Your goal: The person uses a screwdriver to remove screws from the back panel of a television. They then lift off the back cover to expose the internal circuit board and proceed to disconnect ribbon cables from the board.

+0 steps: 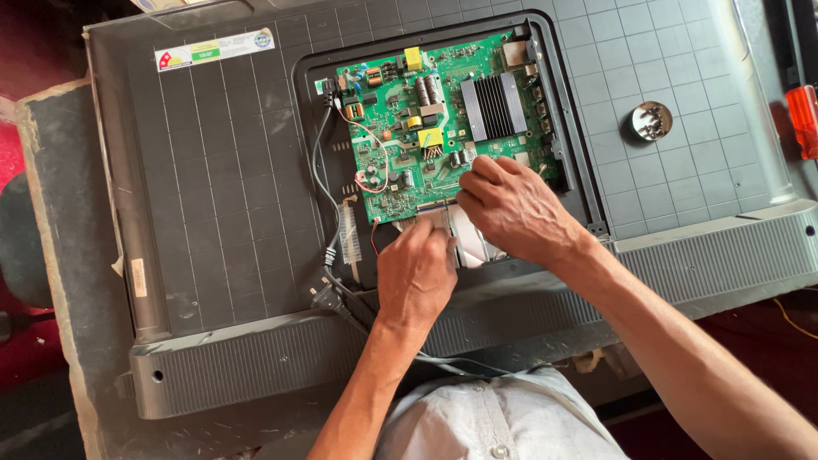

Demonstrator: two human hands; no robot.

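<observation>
both hands pinch at the flat ribbon cable [464, 232], the left hand [415, 273] from below and the right hand [511, 207] above it at the green circuit board's [409, 145] lower edge, where a skewed tug could crease the cable or strain its connector.

Fingertips of left hand [415, 274] and right hand [511, 207] hide the flat white ribbon cables [467, 237] at the green circuit board [434, 119] lower edge; grip unreadable. Orange plastic tool [803, 119] cut by right edge. Small round metal dish [652, 120] contents too small to identify.
</observation>
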